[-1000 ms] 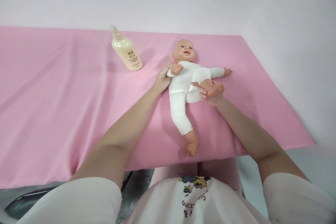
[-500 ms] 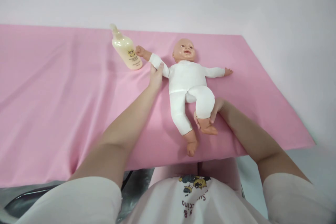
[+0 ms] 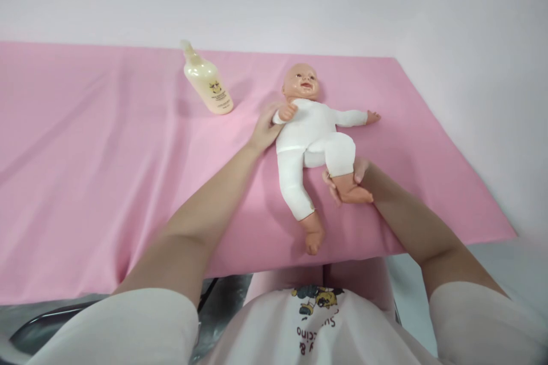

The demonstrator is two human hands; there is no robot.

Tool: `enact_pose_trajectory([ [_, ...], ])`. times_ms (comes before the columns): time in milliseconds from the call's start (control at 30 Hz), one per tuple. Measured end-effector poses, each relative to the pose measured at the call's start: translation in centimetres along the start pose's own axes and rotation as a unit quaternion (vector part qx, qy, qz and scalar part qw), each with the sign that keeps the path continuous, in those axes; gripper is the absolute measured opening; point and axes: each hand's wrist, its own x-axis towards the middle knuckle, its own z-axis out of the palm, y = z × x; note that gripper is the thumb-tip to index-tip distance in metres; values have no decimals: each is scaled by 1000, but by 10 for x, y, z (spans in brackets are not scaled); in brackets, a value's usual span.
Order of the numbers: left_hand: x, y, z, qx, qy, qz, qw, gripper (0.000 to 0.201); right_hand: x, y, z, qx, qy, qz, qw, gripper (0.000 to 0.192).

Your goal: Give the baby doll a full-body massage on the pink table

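Doll (image 3: pixel 311 131) on pink cloth (image 3: pixel 107 142), left hand (image 3: pixel 266 128) folding its arm, right hand (image 3: pixel 349 181) seemingly gripping its ankle

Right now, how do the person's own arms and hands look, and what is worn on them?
Both arms are bare from the short white sleeves down. The left hand and the right hand wear no gloves; no rings, watch or bracelets show. The white shirt has a cartoon print with lettering on the front.

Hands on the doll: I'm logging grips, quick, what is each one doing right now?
Left hand: closed on the doll's bent arm, folding it over the chest.
Right hand: closed around the doll's foot.
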Motion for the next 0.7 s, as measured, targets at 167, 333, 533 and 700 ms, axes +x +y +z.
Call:
enact_pose_trajectory([
  [167, 1, 20, -2, 87, -81, 58, 991, 31, -11, -2, -12, 41, 69, -122, 989, 49],
  [333, 1, 20, -2, 124, -82, 80, 986, 26, -11, -15, -10, 69, 303, -139, 940, 47],
  [533, 1, 18, -2, 182, -85, 112, 973, 30, -11, -11, -15, 76, 267, -144, 950, 37],
  [700, 0, 19, -3, 193, -80, 120, 971, 29, -11, -12, -14, 93, 247, -146, 953, 35],
])
